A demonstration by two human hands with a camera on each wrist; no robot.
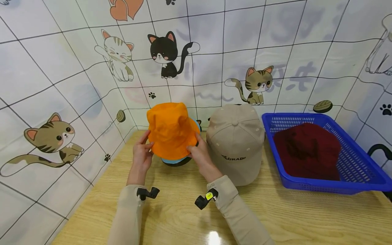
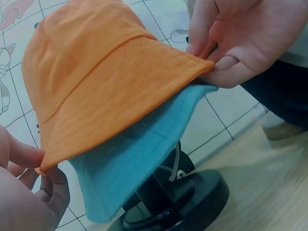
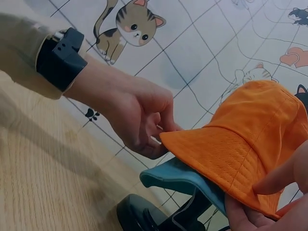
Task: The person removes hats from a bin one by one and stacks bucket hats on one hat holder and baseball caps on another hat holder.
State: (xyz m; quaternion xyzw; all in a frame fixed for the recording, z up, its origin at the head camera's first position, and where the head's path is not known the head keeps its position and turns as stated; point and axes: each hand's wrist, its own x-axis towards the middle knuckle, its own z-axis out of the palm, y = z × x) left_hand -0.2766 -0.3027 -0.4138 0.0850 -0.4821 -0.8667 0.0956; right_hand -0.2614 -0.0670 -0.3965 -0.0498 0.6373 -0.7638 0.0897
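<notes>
An orange bucket hat (image 1: 168, 131) sits over a light blue bucket hat (image 2: 139, 154), whose brim shows below it in both wrist views. Under them is a black stand with a round base (image 2: 202, 202). My left hand (image 1: 142, 154) pinches the left side of the orange brim between thumb and fingers. On the opposite side my right hand (image 1: 200, 154) pinches the same brim, seen close in the left wrist view. A beige cap (image 1: 235, 136) with dark lettering stands just right of my right hand.
A blue plastic basket (image 1: 306, 185) at the right holds a dark red cloth item (image 1: 309, 149). The wooden table (image 1: 174, 211) meets a wall covering (image 1: 208, 41) with cat drawings close behind the hats. A black curved handle (image 1: 379, 149) shows at the right edge.
</notes>
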